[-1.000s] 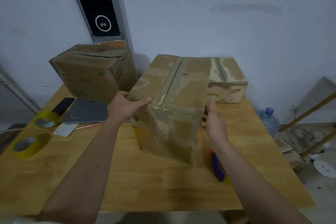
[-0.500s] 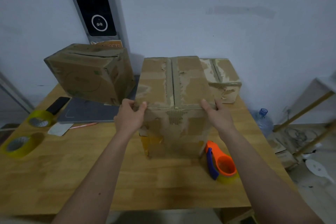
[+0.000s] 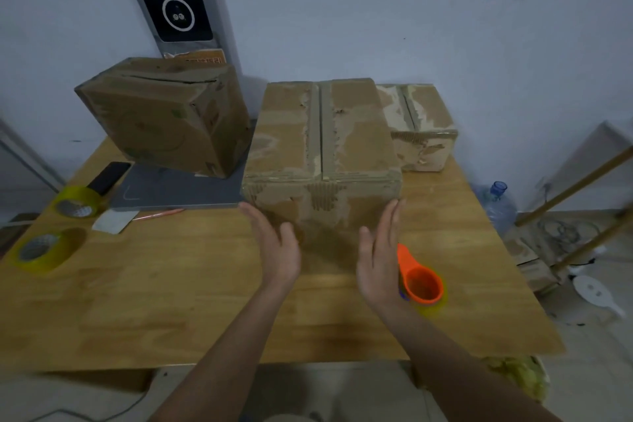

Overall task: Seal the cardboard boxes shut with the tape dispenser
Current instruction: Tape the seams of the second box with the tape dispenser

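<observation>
Both hands [image 3: 279, 252] released scuffed, peeling cardboard box [image 3: 320, 144]; fingers flat.

Both hands, left [image 3: 279, 252] and right [image 3: 378, 255], reach forward, flat-palmed, fingers extended, empty.

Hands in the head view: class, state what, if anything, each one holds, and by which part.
Nothing is held. The left hand and right hand are open in front of the middle box; the tape dispenser lies on the table.

Dim, soft, edge-warped, slightly blurred.
</observation>
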